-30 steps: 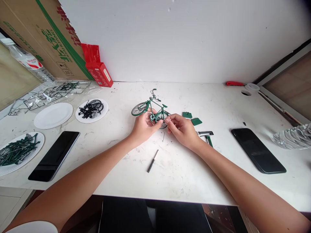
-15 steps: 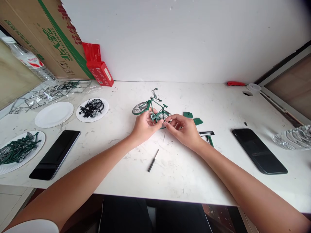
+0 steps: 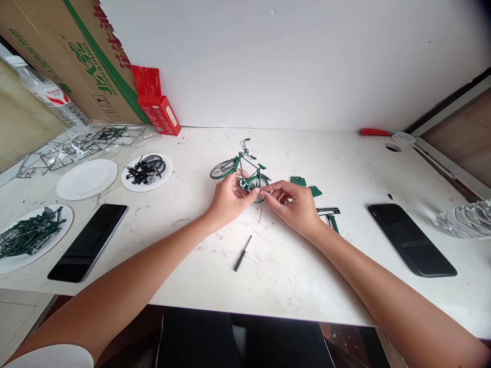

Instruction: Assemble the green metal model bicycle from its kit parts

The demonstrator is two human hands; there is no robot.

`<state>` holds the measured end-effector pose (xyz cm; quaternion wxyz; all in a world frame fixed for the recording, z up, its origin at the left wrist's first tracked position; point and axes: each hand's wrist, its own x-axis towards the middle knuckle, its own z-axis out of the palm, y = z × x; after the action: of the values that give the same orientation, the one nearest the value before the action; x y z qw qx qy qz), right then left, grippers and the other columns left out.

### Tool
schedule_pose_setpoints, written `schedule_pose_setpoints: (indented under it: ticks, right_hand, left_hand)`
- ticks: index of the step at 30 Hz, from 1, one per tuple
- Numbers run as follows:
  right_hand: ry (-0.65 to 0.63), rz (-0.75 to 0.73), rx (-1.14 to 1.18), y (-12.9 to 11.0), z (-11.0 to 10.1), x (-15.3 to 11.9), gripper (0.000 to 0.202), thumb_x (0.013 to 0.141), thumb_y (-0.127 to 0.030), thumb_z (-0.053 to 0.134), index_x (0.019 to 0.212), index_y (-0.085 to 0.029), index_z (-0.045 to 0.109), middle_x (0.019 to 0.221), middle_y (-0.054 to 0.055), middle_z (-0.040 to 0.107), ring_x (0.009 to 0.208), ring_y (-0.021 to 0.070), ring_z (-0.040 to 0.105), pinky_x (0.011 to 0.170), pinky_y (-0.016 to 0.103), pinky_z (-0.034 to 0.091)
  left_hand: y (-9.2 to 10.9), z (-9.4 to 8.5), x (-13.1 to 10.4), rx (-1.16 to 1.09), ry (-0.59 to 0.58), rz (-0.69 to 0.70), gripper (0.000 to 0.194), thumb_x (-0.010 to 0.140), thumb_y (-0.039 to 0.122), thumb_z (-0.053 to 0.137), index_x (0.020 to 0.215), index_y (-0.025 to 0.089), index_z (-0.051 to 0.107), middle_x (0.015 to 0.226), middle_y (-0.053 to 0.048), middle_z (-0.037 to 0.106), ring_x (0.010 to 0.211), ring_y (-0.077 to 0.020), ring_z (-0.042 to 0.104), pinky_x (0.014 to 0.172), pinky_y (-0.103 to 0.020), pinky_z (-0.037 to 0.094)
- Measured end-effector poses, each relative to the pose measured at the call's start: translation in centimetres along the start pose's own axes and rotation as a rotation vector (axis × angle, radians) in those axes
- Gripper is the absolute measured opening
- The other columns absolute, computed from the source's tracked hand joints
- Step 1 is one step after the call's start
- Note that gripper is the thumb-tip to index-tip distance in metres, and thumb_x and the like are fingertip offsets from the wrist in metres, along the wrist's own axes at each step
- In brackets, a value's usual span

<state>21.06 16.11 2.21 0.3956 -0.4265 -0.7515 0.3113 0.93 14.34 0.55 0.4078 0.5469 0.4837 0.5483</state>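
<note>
A small green model bicycle is held tilted above the table, its front wheel raised to the left. My left hand is closed around its lower middle and rear wheel, with the thumb on the wheel. At the rear wheel's hub my right hand pinches with thumb and forefinger; what lies between these fingertips is too small to make out. Just below the hands is a thin metal piece. Closer to the table's front edge rests a small screwdriver with a black handle.
Right of my hands lie green flat parts and a black strip. Phones flank both arms, the right one near a plastic bottle. Paper plates at left carry green parts and black parts. A red box stands behind.
The whole view has shifted slightly. Both hands keep nearly the same hold at the bicycle's rear wheel, with only a slight movement of the right fingers.
</note>
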Motion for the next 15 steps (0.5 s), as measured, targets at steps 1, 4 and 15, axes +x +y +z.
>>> schedule_pose_setpoints:
  ticks: [1,4,15]
  right_hand:
    - [0.005,-0.002,-0.002,-0.02,0.00,0.00,0.025,0.097,-0.044,0.073,0.099,-0.021,0.082,0.073,0.003,0.072,0.063,0.0148,0.062,0.059,0.030,0.050]
    - [0.019,-0.008,-0.005,0.00,0.02,-0.01,0.026,0.096,-0.045,0.075,0.099,-0.021,0.083,0.073,0.003,0.073,0.063,0.0149,0.062,0.058,0.030,0.050]
    - [0.026,-0.004,-0.025,0.14,0.05,0.03,0.025,0.096,-0.045,0.075,0.096,-0.022,0.084,0.074,0.004,0.074,0.065,0.0155,0.065,0.057,0.030,0.049]
  left_hand:
    - [0.03,0.01,0.00,0.001,0.003,0.002,0.038,0.085,0.024,0.083,0.112,0.020,0.057,0.103,-0.003,0.071,0.071,-0.0079,0.068,0.064,-0.021,0.055]
    - [0.24,0.01,-0.01,0.012,0.006,-0.002,0.039,0.084,0.023,0.084,0.111,0.020,0.057,0.100,-0.002,0.071,0.069,-0.0075,0.067,0.063,-0.021,0.054]
    - [0.29,-0.10,-0.08,0.032,0.008,0.007,0.040,0.084,0.024,0.085,0.112,0.021,0.057,0.099,-0.003,0.073,0.070,-0.0090,0.070,0.064,-0.021,0.055]
